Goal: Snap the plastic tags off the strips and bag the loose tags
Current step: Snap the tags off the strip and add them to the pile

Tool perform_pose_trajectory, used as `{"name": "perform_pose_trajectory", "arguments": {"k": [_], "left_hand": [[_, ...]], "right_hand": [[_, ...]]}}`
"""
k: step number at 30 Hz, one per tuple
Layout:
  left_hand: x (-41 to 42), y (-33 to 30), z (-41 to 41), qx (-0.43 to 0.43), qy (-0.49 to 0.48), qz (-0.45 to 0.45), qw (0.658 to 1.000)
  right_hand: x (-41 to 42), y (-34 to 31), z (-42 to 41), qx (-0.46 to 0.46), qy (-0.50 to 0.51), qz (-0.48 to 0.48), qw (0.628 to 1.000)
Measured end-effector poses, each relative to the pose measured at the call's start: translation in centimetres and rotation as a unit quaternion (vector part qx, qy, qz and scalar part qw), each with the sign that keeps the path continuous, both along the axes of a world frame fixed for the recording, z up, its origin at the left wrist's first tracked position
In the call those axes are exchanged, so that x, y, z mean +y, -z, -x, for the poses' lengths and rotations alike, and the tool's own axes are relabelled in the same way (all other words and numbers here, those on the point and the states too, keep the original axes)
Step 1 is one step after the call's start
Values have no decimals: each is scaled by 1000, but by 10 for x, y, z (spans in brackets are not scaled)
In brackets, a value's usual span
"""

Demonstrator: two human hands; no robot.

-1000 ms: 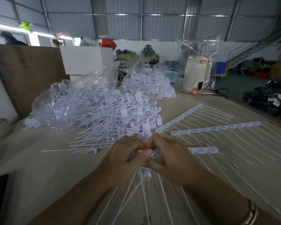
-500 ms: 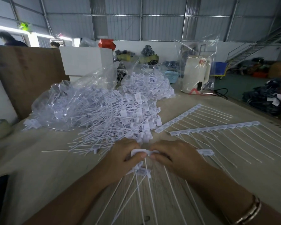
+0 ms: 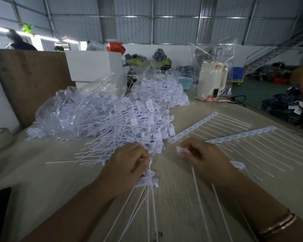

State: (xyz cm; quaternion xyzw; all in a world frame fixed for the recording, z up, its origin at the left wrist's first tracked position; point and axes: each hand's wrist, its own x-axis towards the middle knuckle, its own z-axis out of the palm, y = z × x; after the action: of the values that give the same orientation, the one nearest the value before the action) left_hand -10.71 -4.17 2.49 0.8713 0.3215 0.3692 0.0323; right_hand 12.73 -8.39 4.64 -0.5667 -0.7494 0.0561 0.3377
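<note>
White plastic tags, snapped apart mid-strip on the desk (image 3: 173, 198).

Head view: the left hand (image 3: 128, 165) grips a bundle of loose tags (image 3: 148, 180), their thin tails fanning toward the near edge; the right hand (image 3: 205, 156) pinches the remaining strip piece (image 3: 182, 151). Two full strips (image 3: 234, 137) lie just right, a heap of loose tags (image 3: 122, 123) spills from a clear bag (image 3: 63, 109) to the far left. These look light, springy and slippery, so best held at the flat heads, not the whippy tails.
</note>
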Motion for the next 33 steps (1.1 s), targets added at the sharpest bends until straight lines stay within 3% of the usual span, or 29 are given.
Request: {"name": "perform_pose_trajectory", "arguments": {"k": [5,10,13,19,25,33], "left_hand": [[-5,-3,-11,-37,22,4,999],[-11,-3,-21,-41,42,52,997],[-8,-3,-18,-66,28,80,994],[-7,2,-13,-58,35,97,993],[-7,-4,-12,-31,59,42,997],[-8,-2,-10,-112,100,93,984]], "right_hand": [[-4,3,34,-60,-63,-42,995],[-8,4,42,-49,-136,-23,989],[-5,1,29,-23,-116,-8,993],[3,9,20,-109,-77,-26,991],[5,8,21,-35,-111,20,993],[2,-5,16,97,-114,-10,989]]}}
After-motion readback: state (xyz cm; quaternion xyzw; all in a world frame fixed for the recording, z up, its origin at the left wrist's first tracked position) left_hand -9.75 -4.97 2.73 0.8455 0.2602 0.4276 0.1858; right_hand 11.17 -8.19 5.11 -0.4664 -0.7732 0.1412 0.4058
